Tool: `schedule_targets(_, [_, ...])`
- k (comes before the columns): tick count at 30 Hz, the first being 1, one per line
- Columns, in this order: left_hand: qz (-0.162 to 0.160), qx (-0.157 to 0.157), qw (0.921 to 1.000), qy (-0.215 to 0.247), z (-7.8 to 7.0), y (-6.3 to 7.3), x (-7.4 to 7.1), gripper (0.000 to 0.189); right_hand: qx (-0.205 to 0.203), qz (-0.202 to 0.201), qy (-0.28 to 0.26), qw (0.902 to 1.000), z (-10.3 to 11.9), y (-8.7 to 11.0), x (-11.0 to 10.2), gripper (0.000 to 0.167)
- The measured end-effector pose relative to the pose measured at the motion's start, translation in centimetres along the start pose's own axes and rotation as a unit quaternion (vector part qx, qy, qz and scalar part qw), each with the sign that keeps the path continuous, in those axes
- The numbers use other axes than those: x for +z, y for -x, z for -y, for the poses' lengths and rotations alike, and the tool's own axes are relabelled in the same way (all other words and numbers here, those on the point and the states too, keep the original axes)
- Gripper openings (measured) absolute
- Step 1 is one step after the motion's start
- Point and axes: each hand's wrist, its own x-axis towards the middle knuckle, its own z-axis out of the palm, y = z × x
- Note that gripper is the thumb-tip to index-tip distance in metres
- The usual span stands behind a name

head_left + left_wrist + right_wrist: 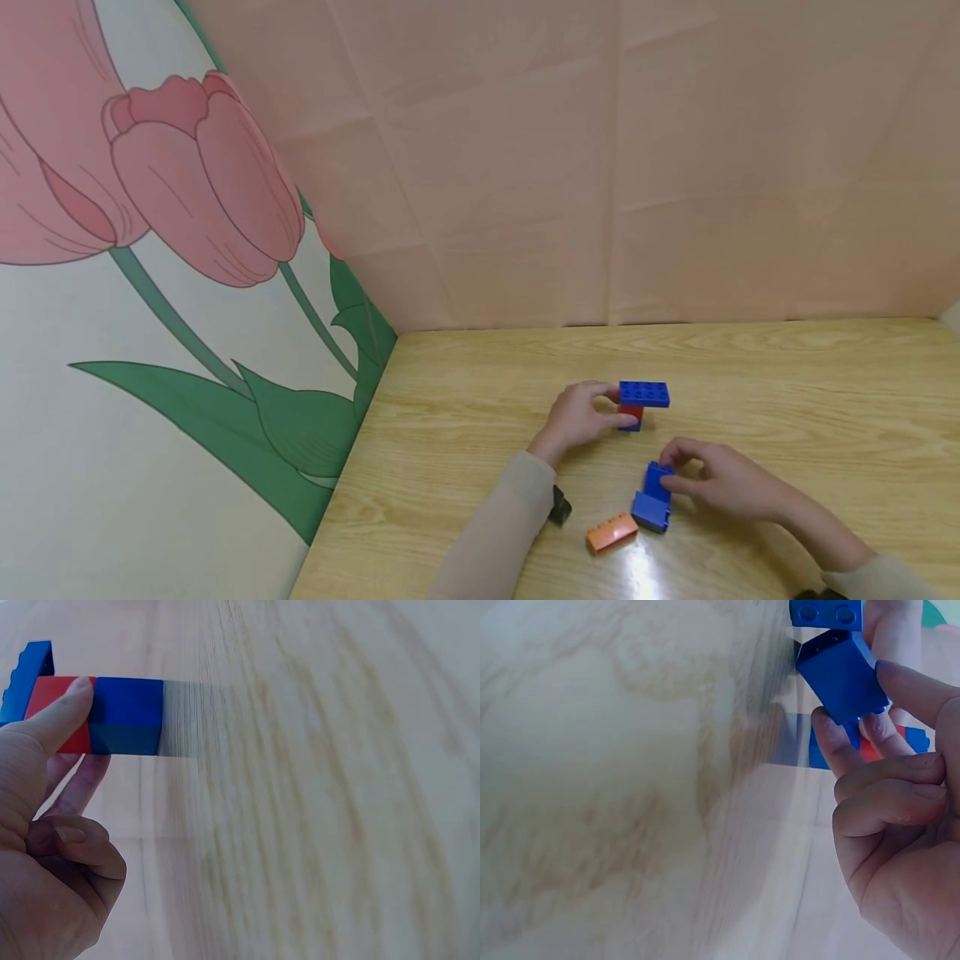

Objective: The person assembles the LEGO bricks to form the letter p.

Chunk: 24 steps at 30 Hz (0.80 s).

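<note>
My left hand [577, 418] pinches a small stack at its red brick [60, 712], thumb on one side and fingers on the other. Under the red brick sits a blue brick [127, 716]; a longer blue studded brick [643, 394] lies across the top and overhangs to the right. Nearer the front, my right hand [723, 482] pinches a blue brick [844, 675] between thumb and fingers; it looks tilted in the right wrist view. Right beside it is another blue brick [651, 511]; whether the two touch is unclear.
An orange brick [612, 533] lies on the wooden table [450, 467], left of the front blue brick. A plain pinkish cloth [525, 167] hangs behind the table, and a tulip-printed panel [187, 333] borders its left side.
</note>
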Motion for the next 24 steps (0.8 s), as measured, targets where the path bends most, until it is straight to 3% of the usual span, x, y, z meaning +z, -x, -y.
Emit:
schedule_targets(6, [0.001, 0.004, 1.0000, 0.002, -0.1, 0.1, -0.1, 0.035, -0.004, -0.036, 0.006, 0.9993, 0.5, 0.1, -0.5, 0.016])
schedule_targets(12, [0.002, 0.004, 1.0000, -0.007, 0.0, 0.0, 0.0, 0.038, 0.001, -0.064, -0.003, 0.9979, 1.1, 0.1, -1.0, 0.030])
schedule_targets(24, [-0.003, 0.009, 0.9999, -0.003, 0.2, 0.0, 0.0, 0.036, -0.038, -0.126, 0.003, 0.9913, 2.5, -0.4, -1.8, 0.030])
